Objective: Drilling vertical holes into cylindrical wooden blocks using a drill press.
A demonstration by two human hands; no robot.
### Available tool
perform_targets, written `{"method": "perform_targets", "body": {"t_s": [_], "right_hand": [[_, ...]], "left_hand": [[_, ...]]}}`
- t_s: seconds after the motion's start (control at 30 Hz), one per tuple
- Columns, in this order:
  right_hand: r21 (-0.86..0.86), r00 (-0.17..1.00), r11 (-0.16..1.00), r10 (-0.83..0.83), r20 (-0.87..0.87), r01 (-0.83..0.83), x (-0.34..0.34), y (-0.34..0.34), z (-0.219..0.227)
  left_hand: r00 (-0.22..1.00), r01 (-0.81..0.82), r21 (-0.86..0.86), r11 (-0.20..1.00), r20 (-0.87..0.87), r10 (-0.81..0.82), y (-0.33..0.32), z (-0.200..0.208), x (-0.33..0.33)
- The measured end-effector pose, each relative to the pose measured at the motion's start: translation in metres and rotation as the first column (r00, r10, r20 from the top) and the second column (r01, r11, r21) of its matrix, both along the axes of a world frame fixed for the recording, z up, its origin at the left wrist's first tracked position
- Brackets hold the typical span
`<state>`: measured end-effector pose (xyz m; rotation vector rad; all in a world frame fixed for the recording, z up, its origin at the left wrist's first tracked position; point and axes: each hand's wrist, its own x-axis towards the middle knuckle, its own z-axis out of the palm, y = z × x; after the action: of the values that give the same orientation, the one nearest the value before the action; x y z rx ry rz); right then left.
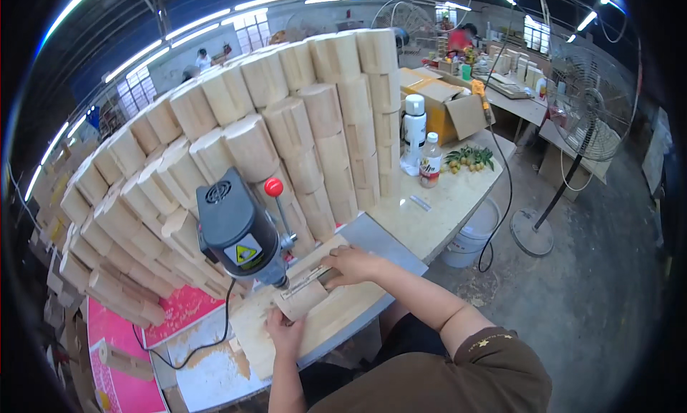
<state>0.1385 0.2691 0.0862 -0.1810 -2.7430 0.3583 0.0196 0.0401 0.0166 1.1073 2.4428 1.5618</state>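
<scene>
A pale, rounded wooden block point(300, 302) lies on its side on the wooden board point(351, 309), right below the chuck of a dark grey bench drill point(240, 227). A groove or slot runs along its upper side. My left hand point(285, 332) is closed on the block's near left end. Around the far right end curl the fingers of my right hand point(349, 266), partly hidden by the hand itself. The drill's lever with a red ball knob point(273, 188) points up, with neither hand on it. Whether the bit touches the wood I cannot tell.
Tall stacks of similar wooden blocks point(290, 127) rise just behind the drill. To the right stand a white flask point(413, 127), a drink bottle point(430, 163), leafy fruit point(469, 159) and a cardboard box point(436, 98). A bucket point(472, 234) and pedestal fan point(590, 127) stand beyond. A black cable point(215, 341) loops left.
</scene>
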Motion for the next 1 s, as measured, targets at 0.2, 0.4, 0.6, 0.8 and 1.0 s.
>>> {"method": "perform_targets", "body": {"t_s": [0.2,0.4,0.6,0.8,1.0], "right_hand": [[-0.02,0.997,0.998,-0.052,0.056,0.053,0.019,-0.011,-0.023],[-0.107,0.991,0.987,0.113,-0.065,-0.12,0.039,-0.042,-0.007],[-0.174,0.986,0.972,0.15,-0.067,-0.16,0.039,-0.059,0.005],[-0.122,0.996,0.989,-0.085,0.002,0.085,0.077,-0.014,-0.003],[-0.115,0.993,0.987,0.114,-0.016,-0.115,0.062,-0.054,0.001]], "left_hand": [[0.981,0.044,-0.045,0.998,-0.187,-0.052,-0.059,0.012,-0.004],[0.995,0.047,-0.022,0.999,0.085,-0.045,-0.119,0.019,-0.003],[0.993,0.084,0.011,0.996,0.079,-0.085,-0.142,0.069,0.023],[0.912,-0.205,0.288,0.935,0.403,0.076,-0.171,0.083,0.029],[0.638,-0.365,0.128,0.922,0.756,0.148,-0.149,0.082,0.014]]}}
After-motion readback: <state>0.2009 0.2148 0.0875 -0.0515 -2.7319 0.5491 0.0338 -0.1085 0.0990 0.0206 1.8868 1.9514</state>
